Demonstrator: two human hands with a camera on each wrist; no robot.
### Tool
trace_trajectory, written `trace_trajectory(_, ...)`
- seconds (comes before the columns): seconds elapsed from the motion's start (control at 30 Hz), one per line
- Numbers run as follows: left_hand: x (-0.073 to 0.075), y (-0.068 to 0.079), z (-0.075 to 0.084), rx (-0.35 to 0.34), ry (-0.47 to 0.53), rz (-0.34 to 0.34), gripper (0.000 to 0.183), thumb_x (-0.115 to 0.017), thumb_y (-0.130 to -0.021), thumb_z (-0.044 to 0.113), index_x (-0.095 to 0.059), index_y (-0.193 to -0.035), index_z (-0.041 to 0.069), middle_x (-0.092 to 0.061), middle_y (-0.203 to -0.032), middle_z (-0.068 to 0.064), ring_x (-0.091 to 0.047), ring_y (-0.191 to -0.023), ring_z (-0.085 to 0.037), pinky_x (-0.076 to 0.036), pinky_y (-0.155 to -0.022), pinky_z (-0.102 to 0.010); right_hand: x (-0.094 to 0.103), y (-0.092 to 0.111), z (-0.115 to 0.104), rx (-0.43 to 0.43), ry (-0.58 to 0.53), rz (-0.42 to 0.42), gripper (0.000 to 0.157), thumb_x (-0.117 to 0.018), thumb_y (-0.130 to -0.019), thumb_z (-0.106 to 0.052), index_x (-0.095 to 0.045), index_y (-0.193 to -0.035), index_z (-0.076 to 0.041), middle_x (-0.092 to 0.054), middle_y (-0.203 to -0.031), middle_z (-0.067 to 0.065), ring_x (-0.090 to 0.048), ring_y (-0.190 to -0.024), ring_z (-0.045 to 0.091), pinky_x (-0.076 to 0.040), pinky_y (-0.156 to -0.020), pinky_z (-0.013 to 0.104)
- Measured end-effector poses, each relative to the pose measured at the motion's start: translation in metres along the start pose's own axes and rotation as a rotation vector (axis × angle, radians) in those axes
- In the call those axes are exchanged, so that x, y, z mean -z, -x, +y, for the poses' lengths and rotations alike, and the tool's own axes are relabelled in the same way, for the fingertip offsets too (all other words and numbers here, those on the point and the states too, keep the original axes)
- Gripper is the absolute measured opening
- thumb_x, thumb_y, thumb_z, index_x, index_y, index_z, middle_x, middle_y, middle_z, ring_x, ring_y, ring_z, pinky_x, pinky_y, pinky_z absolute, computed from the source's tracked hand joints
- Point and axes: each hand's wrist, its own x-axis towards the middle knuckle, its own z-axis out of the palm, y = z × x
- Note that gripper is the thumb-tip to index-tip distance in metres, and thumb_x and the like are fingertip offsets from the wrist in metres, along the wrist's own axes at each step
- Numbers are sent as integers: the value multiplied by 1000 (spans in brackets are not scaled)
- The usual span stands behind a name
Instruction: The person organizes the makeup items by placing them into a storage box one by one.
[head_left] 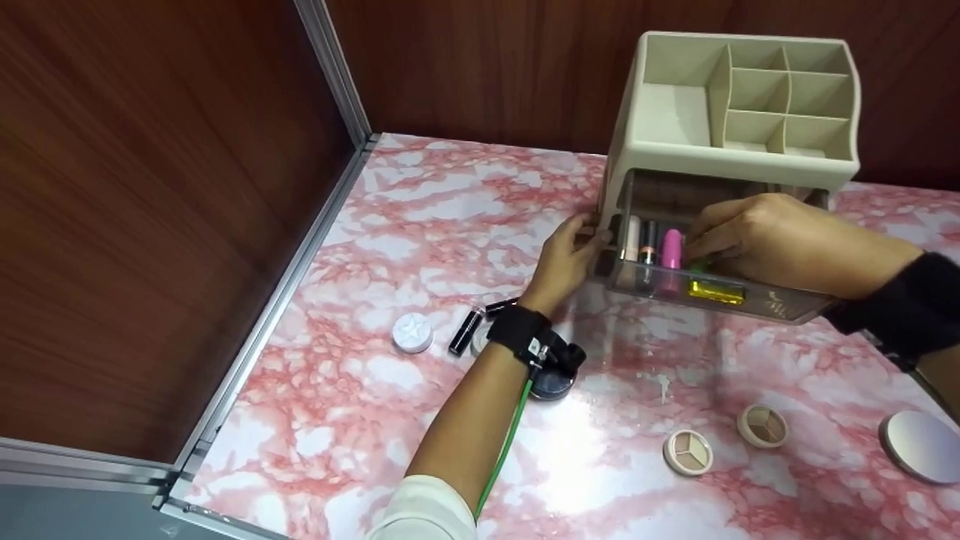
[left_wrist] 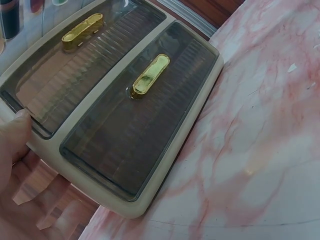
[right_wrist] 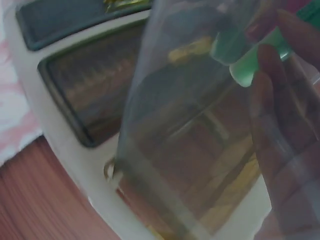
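Observation:
A cream makeup organizer (head_left: 750,150) stands at the back right, its top see-through drawer (head_left: 637,289) pulled out. My left hand (head_left: 562,259) rests against the organizer's left side, thumb on the front frame and fingers loosely spread along the side wall. Inside the drawer, my right hand (head_left: 772,236) pinches a green tube (right_wrist: 245,70) between thumb and fingers; the drawer wall partly blurs it in the right wrist view. Left of that hand, a pink tube (head_left: 671,251), a black tube (head_left: 649,244) and a pale tube (head_left: 632,238) stand in the drawer.
Two round three-shade palettes (head_left: 688,453) (head_left: 763,426) and a round compact (head_left: 922,446) lie on the marbled table (head_left: 300,390). A white round jar (head_left: 412,332), black tubes (head_left: 466,332) and a dark round case (head_left: 553,384) lie around the left forearm. Wooden panels (head_left: 187,187) border the table.

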Motion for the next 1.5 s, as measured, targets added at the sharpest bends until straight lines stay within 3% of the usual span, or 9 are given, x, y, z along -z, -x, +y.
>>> trace_trajectory(0.13,-1,0,1,-9,-13,-7,30,-63,-96,21,-61,-121,4,-63,-108,-3,-59,-98,-8,-48,-82,-17,-1,1,1,-18,-82,-5,37,-75,-68,9,-77,-97,-15,-70,-103,-2,-66,-90,10,-46,-82,9)
trace_trajectory(0.3,-2,0,1,-28,-15,-7,27,-63,-96,18,-61,-118,2,-63,-106,-4,-59,-98,-9,-48,-83,-17,-1,1,-1,-52,-107,1,39,-76,-67,11,-76,-97,-13,-70,-104,0,-67,-91,12,-48,-80,11)
trace_trajectory(0.6,-2,2,0,-21,31,-18,29,-64,-96,18,-61,-121,4,-62,-108,-4,-59,-101,-14,-48,-84,-18,-1,1,-5,-110,-133,6,47,-78,-63,15,-74,-100,-14,-69,-102,-6,-65,-84,4,-51,-72,13)
trace_trajectory(0.87,-3,1,0,-13,16,-20,29,-63,-97,18,-60,-121,4,-62,-110,-4,-59,-99,-10,-49,-83,-18,0,3,-6,-177,-185,-1,51,-77,-61,20,-73,-100,-13,-68,-105,-4,-66,-80,6,-52,-69,14)
trace_trajectory(1.17,-4,2,-1,0,22,-17,29,-63,-96,20,-61,-121,4,-62,-108,-3,-59,-99,-10,-49,-83,-19,2,4,-7,-167,-153,12,45,-82,-62,16,-73,-96,-12,-68,-105,-2,-66,-81,6,-51,-69,14)
trace_trajectory(1.5,0,0,0,-8,33,-12,26,-63,-96,17,-61,-119,5,-61,-109,-2,-60,-96,-9,-50,-82,-19,4,7,-6,-140,-40,72,39,-80,-62,14,-74,-90,-12,-70,-97,-4,-66,-80,8,-50,-69,12)
